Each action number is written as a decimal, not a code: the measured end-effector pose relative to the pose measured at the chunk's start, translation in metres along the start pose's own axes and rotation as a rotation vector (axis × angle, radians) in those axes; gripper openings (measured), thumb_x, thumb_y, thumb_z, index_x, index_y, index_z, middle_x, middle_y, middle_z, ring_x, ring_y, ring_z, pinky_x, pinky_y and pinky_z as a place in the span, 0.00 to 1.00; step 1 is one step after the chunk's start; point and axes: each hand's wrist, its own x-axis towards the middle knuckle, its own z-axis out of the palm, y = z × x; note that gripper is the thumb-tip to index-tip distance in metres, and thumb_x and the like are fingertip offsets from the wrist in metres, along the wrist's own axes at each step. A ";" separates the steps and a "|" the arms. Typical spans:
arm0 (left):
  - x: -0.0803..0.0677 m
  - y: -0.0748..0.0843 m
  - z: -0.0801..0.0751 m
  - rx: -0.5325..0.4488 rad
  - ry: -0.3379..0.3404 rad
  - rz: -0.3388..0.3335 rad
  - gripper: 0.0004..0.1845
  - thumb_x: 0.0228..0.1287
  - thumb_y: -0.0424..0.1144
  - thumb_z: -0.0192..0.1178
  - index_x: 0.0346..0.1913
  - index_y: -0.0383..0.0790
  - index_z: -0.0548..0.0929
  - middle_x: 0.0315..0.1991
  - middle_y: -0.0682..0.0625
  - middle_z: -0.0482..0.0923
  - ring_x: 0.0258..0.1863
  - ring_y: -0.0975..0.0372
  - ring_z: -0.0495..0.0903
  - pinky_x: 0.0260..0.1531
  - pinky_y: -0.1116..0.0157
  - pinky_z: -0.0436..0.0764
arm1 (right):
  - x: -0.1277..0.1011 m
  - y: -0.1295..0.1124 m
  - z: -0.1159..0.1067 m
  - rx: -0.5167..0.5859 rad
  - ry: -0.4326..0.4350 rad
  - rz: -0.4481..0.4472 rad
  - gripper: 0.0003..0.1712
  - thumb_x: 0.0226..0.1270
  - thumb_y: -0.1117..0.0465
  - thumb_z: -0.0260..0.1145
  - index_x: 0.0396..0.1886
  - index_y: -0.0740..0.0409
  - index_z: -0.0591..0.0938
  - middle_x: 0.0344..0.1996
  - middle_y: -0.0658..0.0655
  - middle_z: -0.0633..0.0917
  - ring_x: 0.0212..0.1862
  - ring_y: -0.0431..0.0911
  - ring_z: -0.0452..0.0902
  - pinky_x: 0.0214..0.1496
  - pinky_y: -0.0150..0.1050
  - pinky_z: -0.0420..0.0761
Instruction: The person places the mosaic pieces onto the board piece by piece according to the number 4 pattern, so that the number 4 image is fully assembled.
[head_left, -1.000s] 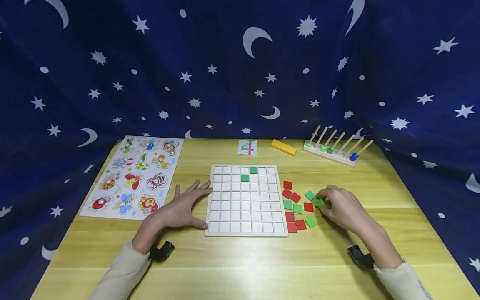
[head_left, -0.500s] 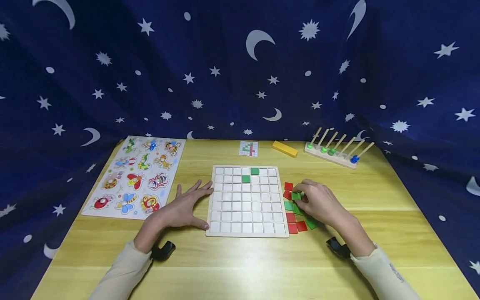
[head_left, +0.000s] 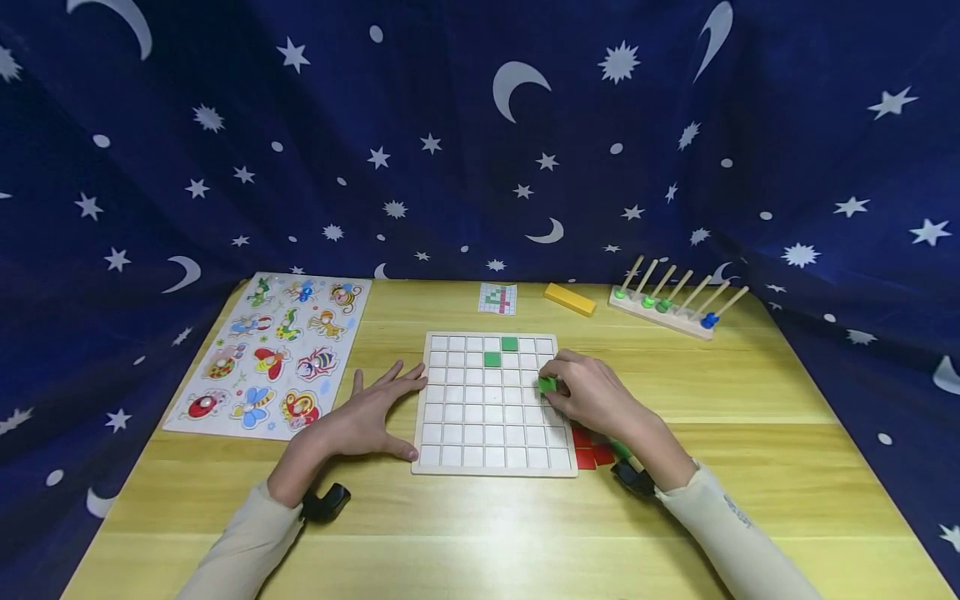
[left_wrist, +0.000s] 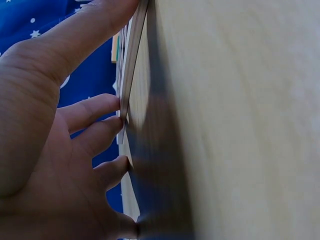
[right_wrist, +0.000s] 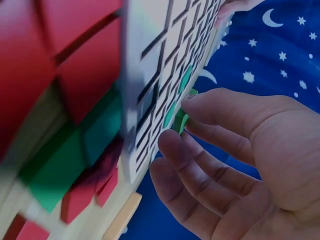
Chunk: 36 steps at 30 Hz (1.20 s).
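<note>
The right hand (head_left: pixel 592 396) pinches a green tile (head_left: pixel 547 384) between fingertips, over the right columns of the white grid board (head_left: pixel 495 404) — near its right edge. The left hand (head_left: pixel 367 412) lies flat with fingers spread, touching the board's left edge. Two green tiles (head_left: pixel 500 351) sit in the far rows.

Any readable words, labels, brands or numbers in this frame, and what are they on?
None can be read.
Small pattern card: a coloured grid, no legible text.
Insect puzzle board: pictures only, no words visible.
Right sleeve: a faint mark, too small to read.
Grid board and green tile: unmarked.
</note>
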 end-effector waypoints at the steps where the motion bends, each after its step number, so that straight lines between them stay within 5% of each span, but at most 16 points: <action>1: 0.000 0.000 0.000 -0.001 0.001 0.001 0.57 0.44 0.60 0.78 0.77 0.49 0.63 0.80 0.56 0.46 0.79 0.52 0.38 0.63 0.29 0.26 | 0.002 -0.002 0.001 0.001 -0.002 -0.005 0.12 0.56 0.66 0.76 0.41 0.59 0.88 0.36 0.52 0.83 0.28 0.40 0.72 0.31 0.38 0.76; 18: 0.000 0.001 0.000 -0.001 0.001 0.012 0.57 0.44 0.60 0.78 0.78 0.48 0.62 0.80 0.55 0.46 0.79 0.51 0.38 0.63 0.29 0.25 | 0.035 -0.023 0.020 0.034 -0.070 -0.061 0.12 0.60 0.65 0.74 0.44 0.58 0.88 0.40 0.52 0.85 0.41 0.47 0.81 0.40 0.45 0.82; 36: -0.001 0.000 0.000 -0.012 0.011 0.012 0.57 0.44 0.59 0.79 0.77 0.47 0.63 0.80 0.55 0.46 0.79 0.51 0.38 0.62 0.29 0.25 | 0.071 -0.046 0.032 0.010 -0.094 -0.147 0.07 0.58 0.70 0.71 0.35 0.56 0.86 0.31 0.52 0.80 0.29 0.42 0.70 0.28 0.36 0.73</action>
